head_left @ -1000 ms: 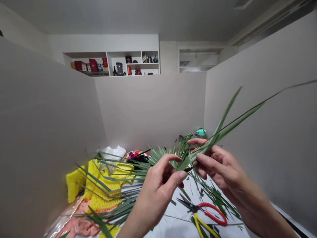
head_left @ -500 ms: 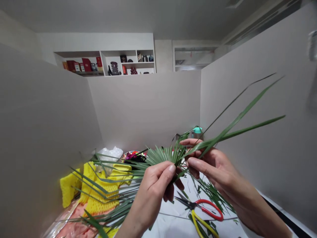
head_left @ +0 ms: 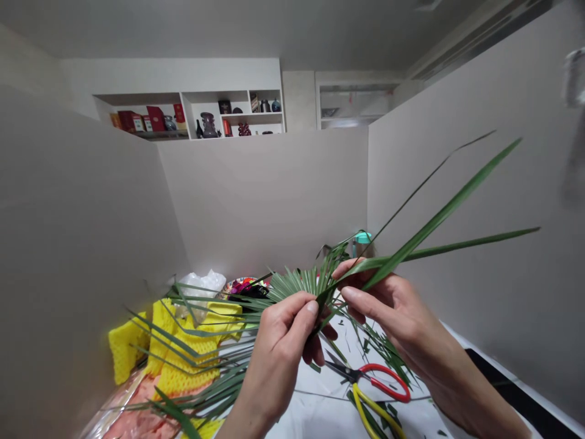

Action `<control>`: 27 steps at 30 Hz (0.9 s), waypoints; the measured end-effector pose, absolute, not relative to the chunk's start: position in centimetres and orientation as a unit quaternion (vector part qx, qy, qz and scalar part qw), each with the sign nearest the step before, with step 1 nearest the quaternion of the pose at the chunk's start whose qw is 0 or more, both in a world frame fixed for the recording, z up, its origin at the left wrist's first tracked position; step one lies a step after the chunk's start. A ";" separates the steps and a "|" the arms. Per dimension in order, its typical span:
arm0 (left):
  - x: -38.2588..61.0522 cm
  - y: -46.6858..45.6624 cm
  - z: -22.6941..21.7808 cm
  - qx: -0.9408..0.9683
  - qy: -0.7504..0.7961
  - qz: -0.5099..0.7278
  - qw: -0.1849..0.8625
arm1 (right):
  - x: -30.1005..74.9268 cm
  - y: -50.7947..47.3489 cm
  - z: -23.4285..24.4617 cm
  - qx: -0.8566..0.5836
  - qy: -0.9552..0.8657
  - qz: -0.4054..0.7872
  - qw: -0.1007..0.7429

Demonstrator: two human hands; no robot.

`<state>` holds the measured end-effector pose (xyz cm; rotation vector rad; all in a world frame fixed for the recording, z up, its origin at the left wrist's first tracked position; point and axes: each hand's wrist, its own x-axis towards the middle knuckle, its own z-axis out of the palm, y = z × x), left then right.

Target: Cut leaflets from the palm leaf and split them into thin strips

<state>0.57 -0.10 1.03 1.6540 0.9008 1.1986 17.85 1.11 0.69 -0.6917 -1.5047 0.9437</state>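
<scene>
Pale grey partition walls (head_left: pixel 256 201) enclosed the work area on the left, far and right sides, and a white built-in shelf unit (head_left: pixel 192 113) holding boxes and vases stood above them at upper centre-left. A white tabletop (head_left: pixel 315 417) filled the bottom of the frame; its edge ran out at lower right beside a black strip (head_left: pixel 512 381). Yellow mesh fabric (head_left: pixel 196 347) lay at lower left, with a crumpled clear plastic bag (head_left: pixel 201 285) behind it and a teal-capped bottle (head_left: pixel 362 239) at the far edge beyond the hands. A green fan-shaped palm frond (head_left: pixel 295 285) was held in the air above the table, its long blades (head_left: pixel 443 210) reaching upper right with open room before the right wall. The left hand (head_left: pixel 278 344) was clenched around the frond's lower blades; the right hand (head_left: pixel 393 311) grasped blades between thumb and fingers. Red-and-yellow-handled scissors (head_left: pixel 375 390) lay on the table below, among green leaf trimmings (head_left: pixel 388 353).
</scene>
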 end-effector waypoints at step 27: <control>0.8 -0.1 0.8 0.650 0.324 0.490 0.482 | 16.5 0.8 0.4 -0.266 -0.637 0.410 0.596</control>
